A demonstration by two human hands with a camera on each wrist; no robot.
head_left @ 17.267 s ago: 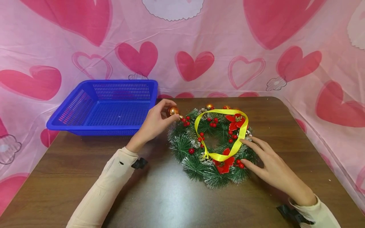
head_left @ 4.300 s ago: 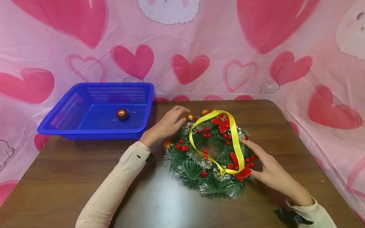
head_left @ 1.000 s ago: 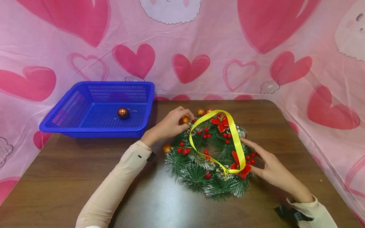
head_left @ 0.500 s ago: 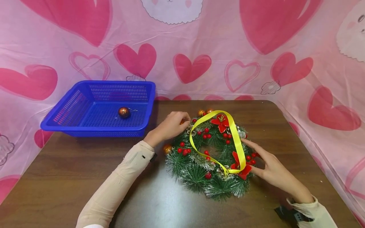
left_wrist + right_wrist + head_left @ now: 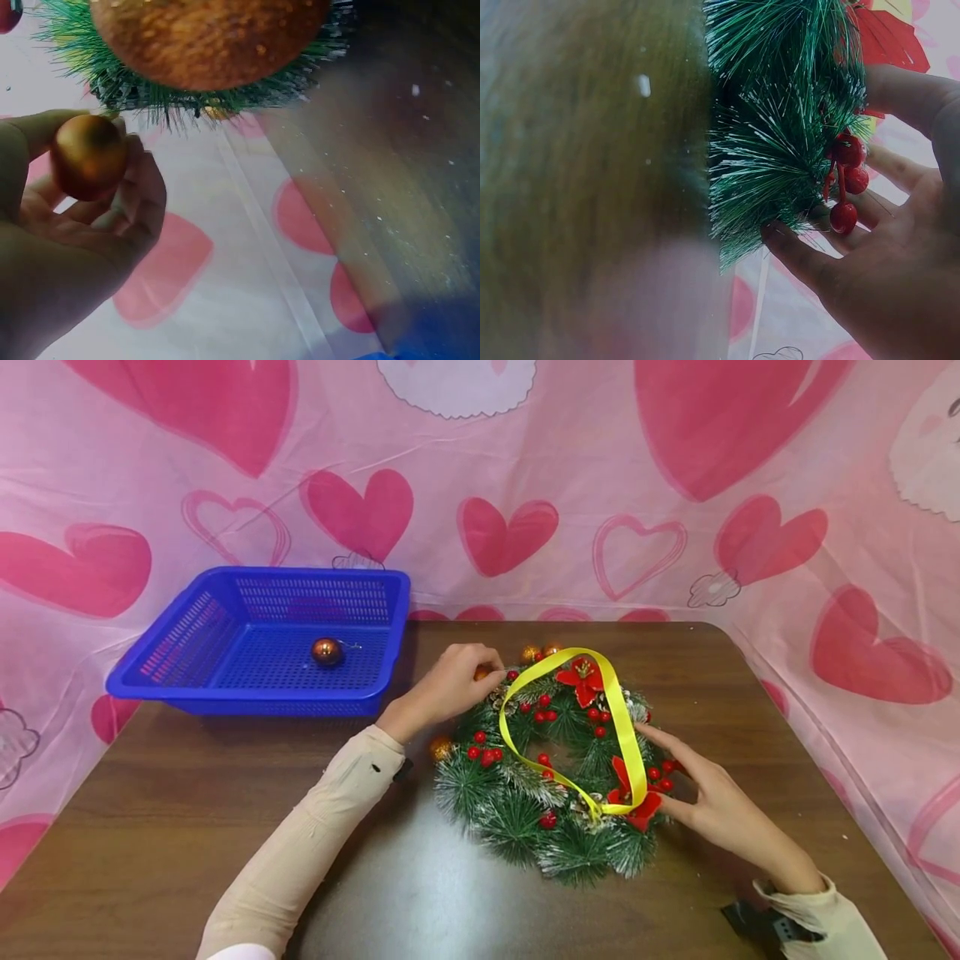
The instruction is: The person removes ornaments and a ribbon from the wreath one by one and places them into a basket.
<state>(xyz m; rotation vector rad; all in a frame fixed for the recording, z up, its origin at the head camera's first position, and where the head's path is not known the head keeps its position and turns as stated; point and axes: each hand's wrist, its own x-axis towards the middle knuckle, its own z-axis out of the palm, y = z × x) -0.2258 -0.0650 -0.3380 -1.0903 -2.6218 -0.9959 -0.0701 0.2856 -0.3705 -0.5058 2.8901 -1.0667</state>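
Note:
A green wreath [image 5: 510, 827] with frosted tips, red berries, red flowers and a loop of yellow ribbon [image 5: 632, 752] lies flat on the table. At its upper left edge my left hand [image 5: 453, 685] pinches a shiny copper-gold bauble [image 5: 88, 157], mostly covered by the fingers in the head view. A glittery orange bauble [image 5: 440, 748] sits lower on the wreath's left edge. My right hand [image 5: 723, 810] rests at the wreath's right side, its fingers spread and fairly straight. In the right wrist view the fingers touch the needles beside a cluster of red berries [image 5: 847, 151].
At the left stands a blue perforated basket [image 5: 277, 703] with a copper bauble [image 5: 327, 651] inside. Gold baubles [image 5: 530, 654] hang at the wreath's far edge. A pink heart-printed cloth [image 5: 570, 468] rises behind the brown table [image 5: 187, 827].
A copper bauble went from my left hand into the basket. The left hand then took hold of another at the wreath's edge, and its wrist has since turned slightly. The wreath has rotated a little.

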